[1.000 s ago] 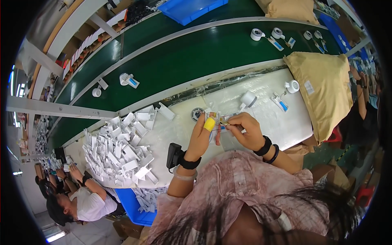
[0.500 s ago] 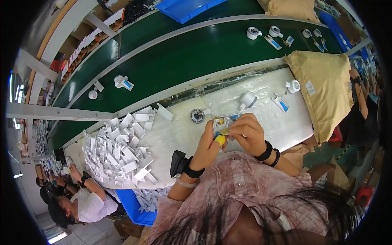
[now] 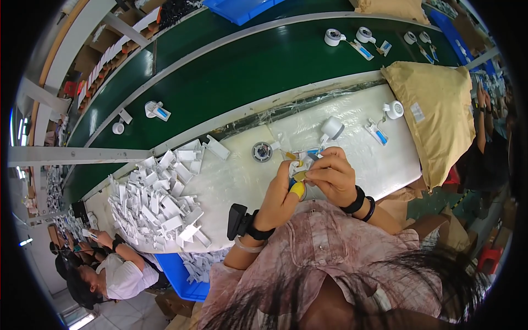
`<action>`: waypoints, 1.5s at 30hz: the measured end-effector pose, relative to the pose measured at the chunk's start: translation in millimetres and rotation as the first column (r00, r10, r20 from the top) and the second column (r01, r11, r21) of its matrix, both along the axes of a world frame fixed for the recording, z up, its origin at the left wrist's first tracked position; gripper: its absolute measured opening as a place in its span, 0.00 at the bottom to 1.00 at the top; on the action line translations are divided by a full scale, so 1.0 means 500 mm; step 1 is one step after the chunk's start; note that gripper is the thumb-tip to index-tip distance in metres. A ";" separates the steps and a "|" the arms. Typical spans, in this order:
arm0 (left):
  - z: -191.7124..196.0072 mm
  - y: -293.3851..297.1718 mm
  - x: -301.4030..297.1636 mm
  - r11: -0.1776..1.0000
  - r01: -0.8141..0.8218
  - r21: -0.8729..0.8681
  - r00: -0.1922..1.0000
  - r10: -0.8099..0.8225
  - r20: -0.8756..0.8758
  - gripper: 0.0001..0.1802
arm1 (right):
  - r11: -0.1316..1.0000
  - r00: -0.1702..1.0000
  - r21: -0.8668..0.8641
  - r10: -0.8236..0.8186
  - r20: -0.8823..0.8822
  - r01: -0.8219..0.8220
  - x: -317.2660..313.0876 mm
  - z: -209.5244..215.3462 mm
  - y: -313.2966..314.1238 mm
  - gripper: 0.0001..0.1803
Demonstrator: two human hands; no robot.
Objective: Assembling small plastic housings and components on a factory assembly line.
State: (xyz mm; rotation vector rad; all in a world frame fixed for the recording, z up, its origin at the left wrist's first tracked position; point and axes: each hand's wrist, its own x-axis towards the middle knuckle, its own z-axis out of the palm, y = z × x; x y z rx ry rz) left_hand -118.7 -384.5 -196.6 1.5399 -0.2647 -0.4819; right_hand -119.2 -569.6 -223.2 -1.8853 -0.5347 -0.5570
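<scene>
Over the near edge of the white plastic-covered worktop (image 3: 352, 165), the left hand (image 3: 283, 192), with a yellow cot on one finger, and the right hand (image 3: 331, 177) pinch together on a small white-and-blue plastic part (image 3: 301, 163). It looks like mid-assembly; seating the piece calls for fine fingertip alignment.

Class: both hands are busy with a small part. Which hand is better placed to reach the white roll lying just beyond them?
Probably the right hand: the white roll lies directly beyond it, while the left hand sits lower and further left.
</scene>
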 end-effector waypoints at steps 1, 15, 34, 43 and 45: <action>-0.001 0.000 -0.001 1.000 0.002 0.013 1.000 -0.002 0.024 0.23 | 1.000 1.000 0.001 -0.009 0.000 0.009 0.001 -0.001 0.000 0.11; 0.007 -0.005 -0.003 1.000 -0.009 0.012 0.996 0.008 0.091 0.17 | 1.000 1.000 -0.016 0.001 0.007 -0.001 0.002 0.003 0.001 0.12; -0.023 -0.017 -0.019 0.989 -0.106 0.098 0.975 0.085 0.206 0.16 | 0.995 0.998 -0.082 0.064 0.020 -0.062 0.009 0.017 -0.011 0.12; -0.001 -0.014 -0.002 0.971 -0.149 0.187 0.971 0.109 0.212 0.14 | 0.994 0.998 -0.089 0.064 0.003 -0.063 0.017 0.021 0.004 0.11; -0.012 0.003 0.023 0.970 -0.195 0.147 0.953 0.152 0.264 0.14 | 0.991 0.996 -0.104 0.083 -0.030 -0.085 0.033 0.021 0.000 0.11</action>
